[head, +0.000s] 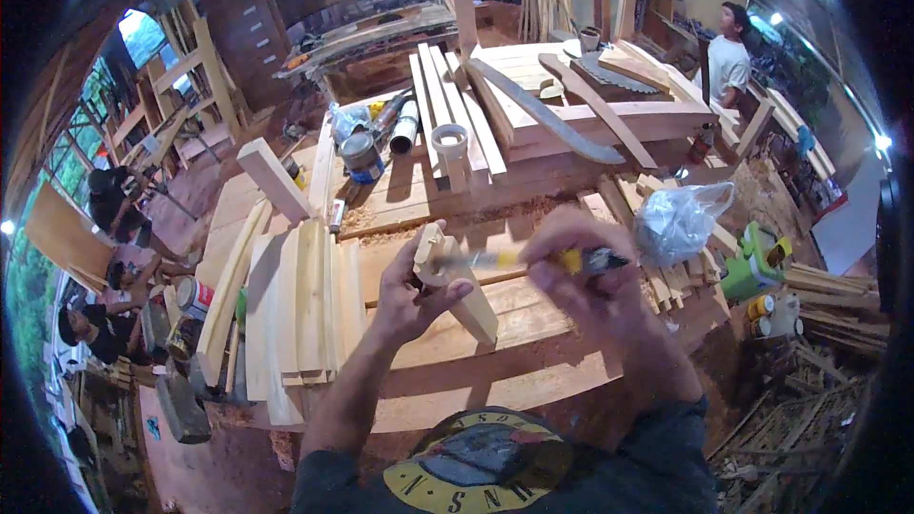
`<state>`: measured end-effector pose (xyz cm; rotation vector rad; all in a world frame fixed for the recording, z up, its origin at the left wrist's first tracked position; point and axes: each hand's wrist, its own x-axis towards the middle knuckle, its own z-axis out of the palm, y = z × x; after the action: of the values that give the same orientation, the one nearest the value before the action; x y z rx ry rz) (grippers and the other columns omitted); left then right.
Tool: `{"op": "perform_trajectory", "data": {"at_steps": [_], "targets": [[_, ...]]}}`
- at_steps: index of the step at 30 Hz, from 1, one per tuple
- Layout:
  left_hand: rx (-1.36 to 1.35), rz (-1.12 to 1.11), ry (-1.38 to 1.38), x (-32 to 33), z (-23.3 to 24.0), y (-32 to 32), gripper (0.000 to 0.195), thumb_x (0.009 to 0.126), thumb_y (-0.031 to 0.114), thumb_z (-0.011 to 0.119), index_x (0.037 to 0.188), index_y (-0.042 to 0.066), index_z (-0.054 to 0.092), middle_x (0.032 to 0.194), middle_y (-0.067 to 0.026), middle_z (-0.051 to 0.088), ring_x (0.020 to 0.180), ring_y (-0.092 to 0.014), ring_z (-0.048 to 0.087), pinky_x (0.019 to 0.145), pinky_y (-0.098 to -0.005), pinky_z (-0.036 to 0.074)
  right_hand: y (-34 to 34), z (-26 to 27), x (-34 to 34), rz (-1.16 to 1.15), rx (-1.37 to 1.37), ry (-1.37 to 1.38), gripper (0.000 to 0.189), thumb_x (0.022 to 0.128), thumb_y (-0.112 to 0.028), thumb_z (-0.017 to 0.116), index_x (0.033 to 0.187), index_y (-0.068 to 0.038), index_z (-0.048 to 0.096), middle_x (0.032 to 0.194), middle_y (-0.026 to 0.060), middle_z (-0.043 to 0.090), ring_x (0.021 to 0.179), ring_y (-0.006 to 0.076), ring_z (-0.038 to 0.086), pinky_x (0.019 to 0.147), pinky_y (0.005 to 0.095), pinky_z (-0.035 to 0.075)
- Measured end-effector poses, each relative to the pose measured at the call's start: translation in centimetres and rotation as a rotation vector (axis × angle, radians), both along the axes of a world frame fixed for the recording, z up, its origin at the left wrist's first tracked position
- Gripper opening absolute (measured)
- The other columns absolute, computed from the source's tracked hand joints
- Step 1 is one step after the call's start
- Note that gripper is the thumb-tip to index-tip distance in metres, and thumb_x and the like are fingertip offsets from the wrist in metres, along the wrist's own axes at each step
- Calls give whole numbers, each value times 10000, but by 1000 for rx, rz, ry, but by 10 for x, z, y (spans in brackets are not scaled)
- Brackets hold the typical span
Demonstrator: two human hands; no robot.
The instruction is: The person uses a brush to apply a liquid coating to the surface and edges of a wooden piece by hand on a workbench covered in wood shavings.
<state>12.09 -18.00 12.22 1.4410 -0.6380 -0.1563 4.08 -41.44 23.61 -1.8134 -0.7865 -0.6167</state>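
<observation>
My left hand point(407, 296) grips a short, thick wooden piece point(477, 313) near its upper end. That piece stands tilted over the planked bench top point(564, 307), its lower end by the front edge. A hand tool with a yellow and black handle point(570, 261), apparently a chisel, is in my right hand point(600, 293). Its blurred blade reaches left to the cut end of the wooden piece; whether they touch is unclear. Motion blurs my right fingers too. Left of my left hand lies a row of pale wooden slats point(303, 300), side by side.
A clear plastic bag point(675, 221) rests on wood pieces at right. Farther back are a can point(360, 157), a tape roll point(450, 139), a long curved wooden piece point(550, 111) and a circular saw blade point(618, 75). A person point(725, 61) stands back right; others point(118, 203) are at left.
</observation>
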Motion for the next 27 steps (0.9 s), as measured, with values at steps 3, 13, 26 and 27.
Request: {"op": "perform_trajectory", "data": {"at_steps": [3, 13, 26, 27], "targets": [[-16, -41, -6, -2, 8, -6, 815, 798, 111, 825, 1465, 3, 369, 1236, -100, 583, 1120, -179, 584, 952, -342, 511, -6, -18, 24, -120, -64, -22, 165, 804, 51, 665, 945, -25, 628, 860, 102, 659, 781, 205, 676, 663, 291, 518], [21, -51, 16, -4, 11, -8, 811, 804, 91, 814, 1474, 28, 363, 1208, -86, 586, 1092, -173, 588, 941, -334, 511, -12, -14, 29, -141, -44, -35, 125, 822, 38, 643, 921, -39, 636, 865, 97, 654, 726, 208, 650, 659, 331, 514], [55, -34, 0, 2, 2, -6, 819, 806, 85, 811, 1481, 29, 350, 1249, -75, 568, 1132, -165, 564, 969, -332, 496, -19, -27, 41, -280, 62, -154, 90, 816, 46, 652, 897, 7, 642, 843, 83, 653, 731, 194, 631, 654, 302, 491], [55, -23, 5, 2, 2, -5, 819, 806, 85, 811, 1481, 29, 350, 1249, -75, 568, 1132, -165, 564, 969, -332, 496, -17, -26, 32, -159, 161, -173, 90, 816, 46, 651, 897, 7, 642, 844, 81, 652, 734, 181, 626, 652, 303, 489]]}}
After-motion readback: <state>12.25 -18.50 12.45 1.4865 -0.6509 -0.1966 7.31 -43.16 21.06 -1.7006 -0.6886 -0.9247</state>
